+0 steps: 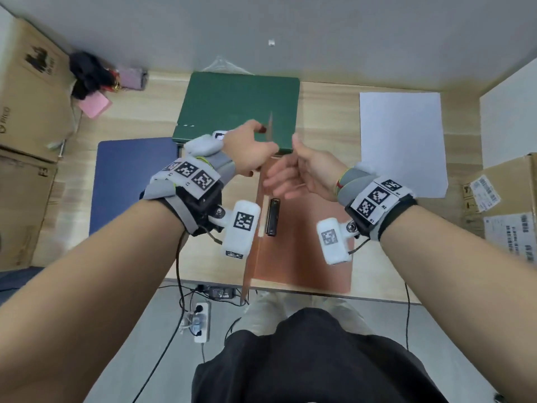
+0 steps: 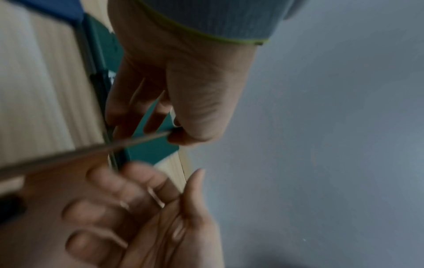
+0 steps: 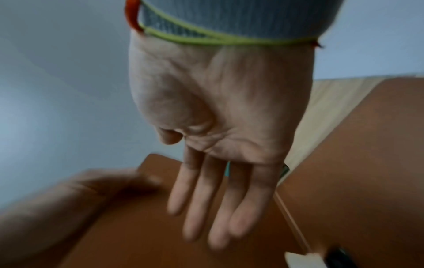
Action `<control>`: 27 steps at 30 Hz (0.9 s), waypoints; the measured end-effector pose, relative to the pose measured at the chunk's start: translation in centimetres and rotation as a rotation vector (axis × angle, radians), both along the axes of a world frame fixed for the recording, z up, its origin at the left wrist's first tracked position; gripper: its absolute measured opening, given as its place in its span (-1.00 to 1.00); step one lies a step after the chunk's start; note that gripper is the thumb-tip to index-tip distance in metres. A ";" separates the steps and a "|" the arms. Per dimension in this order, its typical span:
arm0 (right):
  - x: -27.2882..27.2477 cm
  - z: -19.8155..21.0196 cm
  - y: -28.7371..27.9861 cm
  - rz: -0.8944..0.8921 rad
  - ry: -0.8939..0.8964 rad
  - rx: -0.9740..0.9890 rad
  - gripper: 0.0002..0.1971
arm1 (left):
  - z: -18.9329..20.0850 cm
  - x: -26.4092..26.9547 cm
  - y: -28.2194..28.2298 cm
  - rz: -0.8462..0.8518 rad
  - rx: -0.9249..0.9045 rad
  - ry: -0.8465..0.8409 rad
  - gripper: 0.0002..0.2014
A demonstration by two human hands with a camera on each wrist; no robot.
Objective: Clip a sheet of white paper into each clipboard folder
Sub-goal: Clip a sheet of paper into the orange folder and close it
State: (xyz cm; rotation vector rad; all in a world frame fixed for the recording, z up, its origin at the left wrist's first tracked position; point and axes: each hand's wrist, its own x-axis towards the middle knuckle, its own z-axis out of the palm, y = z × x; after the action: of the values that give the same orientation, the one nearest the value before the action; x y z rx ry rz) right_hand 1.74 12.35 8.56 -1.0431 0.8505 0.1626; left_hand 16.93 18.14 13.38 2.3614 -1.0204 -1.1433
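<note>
Brown clipboard folder (image 1: 305, 251) lies open at the near edge of the wooden table (image 1: 325, 112), right in front of the person, its back board flat on the wood and its front cover (image 1: 255, 228) lifted up on edge so the head view sees it almost as a thin line. Along the spine sits the black clip (image 1: 273, 217), with no paper under it. The left hand (image 1: 251, 151) holds the raised cover near its top edge, fingers curled over it and the thumb on the other side; the left wrist view shows the cover's edge (image 2: 91, 150) running between thumb and fingers. The right hand (image 1: 302, 173) hovers just beside the cover with its fingers straight and loosely together, palm turned toward the cover, holding nothing; whether the fingertips touch the cover is lost in blur.

Beyond the hands a green folder (image 1: 238, 109) lies closed on the table, and a blue folder (image 1: 130, 181) lies closed to the left of the brown one, its far corner meeting the green one's near corner. A sheet of white paper (image 1: 402, 141) lies flat on the table to the right, well apart from the brown folder. Cardboard boxes (image 1: 29, 97) stand at the left, another box (image 1: 505, 205) at the right, and a pink pad (image 1: 94, 104) lies near the far left corner
</note>
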 end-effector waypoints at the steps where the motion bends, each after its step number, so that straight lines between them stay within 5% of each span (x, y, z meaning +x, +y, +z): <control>1: 0.9 -0.6 0.4 -0.026 0.038 -0.025 -0.18 | 0.0 1.4 0.3 -0.018 -0.011 -0.105 -0.58; 3: 1.6 -2.5 0.7 -0.057 0.176 -0.140 -0.25 | -0.5 4.1 1.4 -0.063 0.012 -0.271 -0.58; 7: -0.2 -7.2 0.9 0.176 0.595 -0.358 -0.28 | -3.7 8.8 4.5 0.024 0.070 -0.326 -0.22; 10: -1.3 -9.3 1.3 0.321 0.726 -0.382 -0.32 | -7.7 10.5 6.4 0.191 0.119 -0.444 -0.28; 17: -1.8 -10.9 0.8 0.350 0.686 -0.437 -0.47 | -13.3 9.3 8.9 -0.102 0.312 -0.668 -0.51; 21: -2.6 -10.9 0.6 0.256 0.636 -0.355 -0.52 | -14.6 7.4 8.2 -0.256 0.516 -0.330 -0.57; 27: -6.1 -9.6 -2.4 -0.092 0.455 -0.199 -0.81 | -12.0 2.5 1.1 -0.276 0.324 -0.326 -0.71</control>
State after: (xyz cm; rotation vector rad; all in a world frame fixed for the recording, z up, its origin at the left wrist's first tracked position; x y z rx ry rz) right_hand -4.33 9.93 -1.08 -1.1696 1.3460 0.2465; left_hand 19.48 19.20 1.40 2.7978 -1.3973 -1.1078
